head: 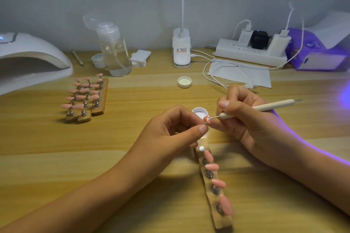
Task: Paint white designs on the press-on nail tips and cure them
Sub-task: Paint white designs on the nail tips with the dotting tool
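My left hand (179, 128) pinches the small metal stand of one pink nail tip (207, 119) between thumb and fingers. My right hand (244, 117) grips a cream dotting pen (265, 108), and its fine metal point touches that tip. Just behind the tip sits a small white pot of white gel (200, 112). Below my hands lies a wooden holder strip (223, 219) with several pink tips on metal stands. Further wooden strips carrying several pink tips (86, 95) stand at the middle left.
A white curing lamp (28, 58) stands at the far left. A clear pump bottle (114, 49), a small jar, cotton pads, a white lid (184, 82), a desk lamp base (181, 49), a power strip (251, 51), cables and a purple-lit box (318, 53) line the back.
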The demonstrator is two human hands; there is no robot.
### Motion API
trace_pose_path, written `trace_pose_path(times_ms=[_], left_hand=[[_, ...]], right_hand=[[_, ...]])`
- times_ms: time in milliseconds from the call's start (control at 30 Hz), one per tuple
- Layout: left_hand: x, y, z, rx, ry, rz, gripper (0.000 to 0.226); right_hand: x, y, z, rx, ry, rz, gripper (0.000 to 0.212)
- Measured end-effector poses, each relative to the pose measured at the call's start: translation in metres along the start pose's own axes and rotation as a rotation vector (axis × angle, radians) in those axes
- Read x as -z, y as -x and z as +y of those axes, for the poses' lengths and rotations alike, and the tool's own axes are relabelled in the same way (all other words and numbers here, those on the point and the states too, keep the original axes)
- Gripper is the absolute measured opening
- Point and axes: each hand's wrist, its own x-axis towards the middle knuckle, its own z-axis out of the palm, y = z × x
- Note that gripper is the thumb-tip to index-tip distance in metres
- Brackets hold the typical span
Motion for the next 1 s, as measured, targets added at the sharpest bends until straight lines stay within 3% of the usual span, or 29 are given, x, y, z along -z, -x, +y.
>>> trace_pose_path(times_ms=[1000], left_hand=[[0.0001, -0.0001, 0.0002, 0.009, -0.006, -0.005, 0.007]], right_hand=[[-0.0005, -0.0007, -0.0002, -0.013, 0.008, 0.004, 0.025]])
